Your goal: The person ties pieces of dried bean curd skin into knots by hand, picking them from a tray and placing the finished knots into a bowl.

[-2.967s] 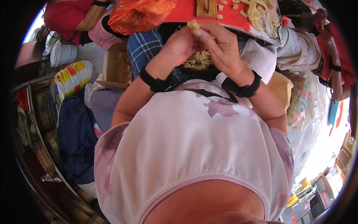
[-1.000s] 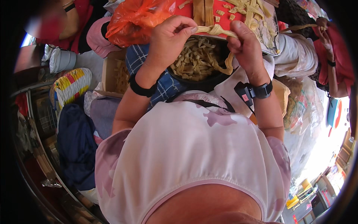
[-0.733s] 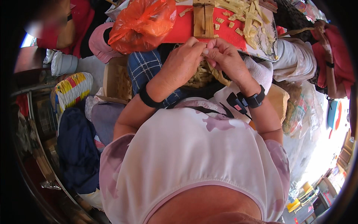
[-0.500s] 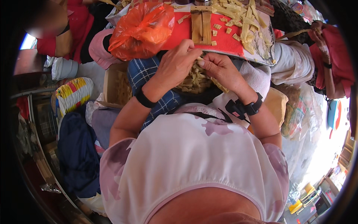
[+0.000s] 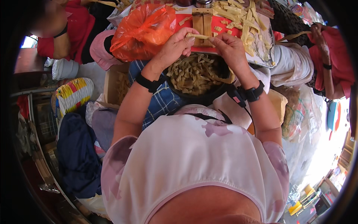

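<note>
Pale strip (image 5: 200, 36) held taut between two hands

The short strip spans the gap between both hands, just over the far side of a dark basin (image 5: 201, 98) heaped with similar pieces (image 5: 194, 74). The left hand (image 5: 179, 43) pinches one end between thumb and forefinger; the right hand (image 5: 230, 44) is closed on the other, its curled fingers hiding that end. Whether the strip runs on behind the right hand cannot be told.

On the right wrist, a black device (image 5: 235, 95) bears a small pink label, too small to read. Beyond the strip, a slotted wooden block (image 5: 202, 28) lies on a red surface (image 5: 182, 27), beside a knotted orange bag (image 5: 145, 33). Dark jars (image 5: 203, 3) are cut off by the upper edge. At right, a co-worker's hand (image 5: 319, 37) holds another strip (image 5: 295, 36).
</note>
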Demonstrator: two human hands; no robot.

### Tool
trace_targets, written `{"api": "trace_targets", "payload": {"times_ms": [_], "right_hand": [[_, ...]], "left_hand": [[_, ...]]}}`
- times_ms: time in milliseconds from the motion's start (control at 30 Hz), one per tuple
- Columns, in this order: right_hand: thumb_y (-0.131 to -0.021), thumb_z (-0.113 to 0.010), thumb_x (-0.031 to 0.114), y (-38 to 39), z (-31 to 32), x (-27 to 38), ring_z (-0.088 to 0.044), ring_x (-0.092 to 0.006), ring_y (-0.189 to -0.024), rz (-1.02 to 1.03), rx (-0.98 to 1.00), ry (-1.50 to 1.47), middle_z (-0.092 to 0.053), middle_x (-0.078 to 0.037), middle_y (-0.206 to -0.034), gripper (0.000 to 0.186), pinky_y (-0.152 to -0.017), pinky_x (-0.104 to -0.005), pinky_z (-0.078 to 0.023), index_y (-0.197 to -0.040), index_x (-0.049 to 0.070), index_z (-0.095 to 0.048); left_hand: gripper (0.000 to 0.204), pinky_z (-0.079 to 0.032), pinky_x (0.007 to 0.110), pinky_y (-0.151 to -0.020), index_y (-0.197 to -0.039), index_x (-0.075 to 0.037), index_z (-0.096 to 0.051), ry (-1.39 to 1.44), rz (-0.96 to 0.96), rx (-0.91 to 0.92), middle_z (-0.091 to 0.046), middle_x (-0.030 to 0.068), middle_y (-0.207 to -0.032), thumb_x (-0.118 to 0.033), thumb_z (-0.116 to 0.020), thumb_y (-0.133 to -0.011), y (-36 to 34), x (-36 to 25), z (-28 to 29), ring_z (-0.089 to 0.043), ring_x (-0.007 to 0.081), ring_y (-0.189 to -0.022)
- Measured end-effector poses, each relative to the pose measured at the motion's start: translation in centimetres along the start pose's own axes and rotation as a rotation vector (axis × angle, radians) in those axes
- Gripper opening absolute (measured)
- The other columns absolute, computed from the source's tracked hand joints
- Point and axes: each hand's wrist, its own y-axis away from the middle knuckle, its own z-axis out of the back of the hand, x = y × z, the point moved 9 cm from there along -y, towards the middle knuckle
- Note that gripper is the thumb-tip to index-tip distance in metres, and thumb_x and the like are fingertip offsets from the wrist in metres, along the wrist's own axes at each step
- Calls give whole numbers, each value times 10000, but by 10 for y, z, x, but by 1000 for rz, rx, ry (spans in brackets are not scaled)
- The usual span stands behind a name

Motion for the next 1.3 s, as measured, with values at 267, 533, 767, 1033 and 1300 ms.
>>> {"api": "trace_targets", "payload": {"times_ms": [267,533,767,1033,1300], "right_hand": [[-824,-623,222,-28,11,-9,-418,-48,-506,2,-115,84,-496,15,-548,250,-459,-233,-337,-696,9,-593],[-824,-576,246,-41,15,-24,-557,-248,-571,73,-160,445,-585,-121,-617,238,-550,-355,-432,-780,14,-611],[-855,-574,280,8,12,21,-558,-134,-594,313,-288,925,-594,-81,-642,258,-581,-287,-451,-913,33,-619],[-850,-592,153,63,-47,54,-579,-265,-668,425,-64,149,-585,-133,-745,181,-622,-292,-471,-969,17,-601],[-904,-508,163,60,-60,36,-580,-251,-639,172,144,-182,-570,-125,-700,159,-602,-309,-472,-933,19,-570]], "left_hand": [[157,-286,182,-439,-996,-73,-545,-224,-43,-200,-422,-71,-628,-195,-490,-913,-27,2,24,-354,18,-489],[221,-422,296,-587,-946,-42,-566,-591,-56,-263,-550,51,-669,-240,-534,-853,-39,13,31,-531,180,-632],[227,-450,344,-730,-969,-84,-613,-934,-315,-383,-594,125,-751,-265,-552,-846,22,-22,15,-570,278,-731],[412,-450,281,-723,-1003,-28,-591,567,384,-269,-611,43,-860,-395,-418,-928,60,43,-46,-569,137,-789],[225,-446,298,-713,-837,-72,-557,719,224,81,-557,7,-826,-241,-433,-919,60,29,-56,-525,134,-756]]}}
